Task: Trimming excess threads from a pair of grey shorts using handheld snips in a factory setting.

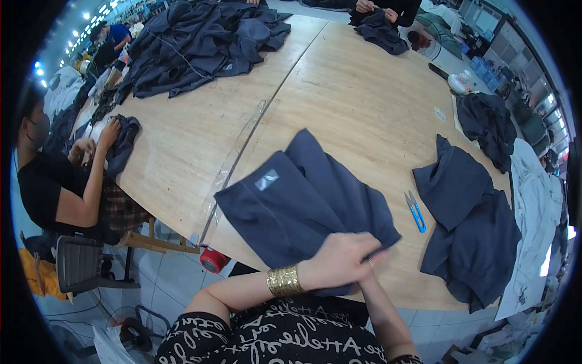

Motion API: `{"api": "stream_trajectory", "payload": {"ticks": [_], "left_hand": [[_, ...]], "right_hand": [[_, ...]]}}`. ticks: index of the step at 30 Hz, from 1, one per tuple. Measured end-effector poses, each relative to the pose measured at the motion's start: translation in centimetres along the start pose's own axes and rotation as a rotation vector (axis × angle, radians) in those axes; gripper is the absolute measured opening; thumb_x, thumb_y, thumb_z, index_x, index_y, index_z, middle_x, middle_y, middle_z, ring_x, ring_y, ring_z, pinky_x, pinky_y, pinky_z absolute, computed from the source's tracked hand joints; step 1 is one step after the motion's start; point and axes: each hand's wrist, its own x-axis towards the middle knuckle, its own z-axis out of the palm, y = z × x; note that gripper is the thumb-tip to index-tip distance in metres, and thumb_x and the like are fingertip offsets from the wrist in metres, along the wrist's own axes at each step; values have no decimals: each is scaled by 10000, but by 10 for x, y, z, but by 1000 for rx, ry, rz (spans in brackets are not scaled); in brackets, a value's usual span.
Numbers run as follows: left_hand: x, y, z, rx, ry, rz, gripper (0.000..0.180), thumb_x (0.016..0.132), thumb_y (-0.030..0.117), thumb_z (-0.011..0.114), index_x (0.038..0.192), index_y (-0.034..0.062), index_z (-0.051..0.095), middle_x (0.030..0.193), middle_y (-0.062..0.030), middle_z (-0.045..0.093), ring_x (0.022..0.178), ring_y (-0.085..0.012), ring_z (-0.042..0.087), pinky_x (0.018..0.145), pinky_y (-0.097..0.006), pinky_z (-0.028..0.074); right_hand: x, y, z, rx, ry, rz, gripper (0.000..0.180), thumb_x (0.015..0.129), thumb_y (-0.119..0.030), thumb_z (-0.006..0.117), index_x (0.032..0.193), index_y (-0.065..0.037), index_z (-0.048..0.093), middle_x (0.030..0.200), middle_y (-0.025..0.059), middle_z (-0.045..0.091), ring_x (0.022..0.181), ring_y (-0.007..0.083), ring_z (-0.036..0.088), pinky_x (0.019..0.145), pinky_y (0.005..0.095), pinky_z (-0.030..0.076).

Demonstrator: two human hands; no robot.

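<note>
Left hand: the left hand point(339, 259) lies knuckles up on the near edge of the dark navy garment point(303, 203), fingers curled down and pinching the fabric; a gold cuff bracelet point(284, 281) sits on that wrist.
Right hand: the right hand point(367, 271) is almost wholly hidden under the left hand; only a fingertip with a ring shows, touching the same hem. Whether it is clenched or loose cannot be told.
Garment in hand: the dark navy garment lies spread flat on the wooden table point(339, 103), directly in front of the person, its near edge at the table's rim; a small grey label point(267, 179) faces up on its upper left part.
Thread snips: blue-handled thread snips point(414, 211) lie on the bare wood just to the right of the garment, not touching it.
Right stack: a second heap of dark navy garments point(470, 230) lies beyond the snips, near the right table edge, with another dark bundle point(488, 124) further back.
Far pile: a large pile of dark garments point(206, 42) covers the far left part of the table.
Table underside: a red roll of tape point(213, 260) hangs near the front edge, left of the person.
Co-workers: a seated person in a black top point(48, 182) at the left handles a dark piece point(124, 142); another pair of hands point(376, 9) works on dark cloth at the far end.
</note>
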Motion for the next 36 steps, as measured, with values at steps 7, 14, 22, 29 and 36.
{"api": "stream_trajectory", "payload": {"ticks": [7, 14, 22, 29, 36], "left_hand": [[-19, 52, 28, -536, -535, 176, 245, 889, 211, 554, 861, -31, 533, 734, -157, 549, 686, -356, 568, 581, -387, 464], [4, 10, -31, -467, -393, -236, 255, 903, 238, 588, 905, -16, 610, 711, -84, 586, 698, -92, 534, 644, -283, 452], [33, -102, -56, -410, 273, -429, 301, 893, 288, 583, 971, 3, 639, 757, -66, 637, 745, -133, 590, 725, -299, 477], [-3, -108, -102, -572, 178, -640, 392, 877, 264, 603, 1229, 103, 544, 1128, -35, 562, 957, -109, 534, 812, -284, 446], [-42, -44, -45, -599, 194, -502, 572, 860, 174, 615, 1304, 11, 293, 962, -74, 499, 696, -79, 506, 613, -217, 432]], "right_hand": [[88, -13, 17, 347, -307, 417, 400, 890, -273, 495, 1214, -44, 540, 936, 139, 629, 815, 178, 605, 741, 294, 471], [125, -47, 14, 489, -489, 924, 589, 920, -506, 406, 1236, -23, 524, 1117, 149, 583, 859, 184, 573, 808, 301, 433], [65, -27, -19, 401, -283, -196, 445, 929, -200, 482, 1360, -100, 435, 1312, 126, 482, 1177, 211, 482, 973, 292, 381], [75, -41, -38, 443, -307, -174, 460, 917, -188, 500, 1362, -98, 429, 1320, 128, 475, 1191, 212, 472, 984, 292, 369], [82, -72, -11, 523, -334, -133, 476, 906, -176, 518, 1365, -95, 423, 1329, 129, 468, 1204, 214, 462, 996, 291, 358]]}}
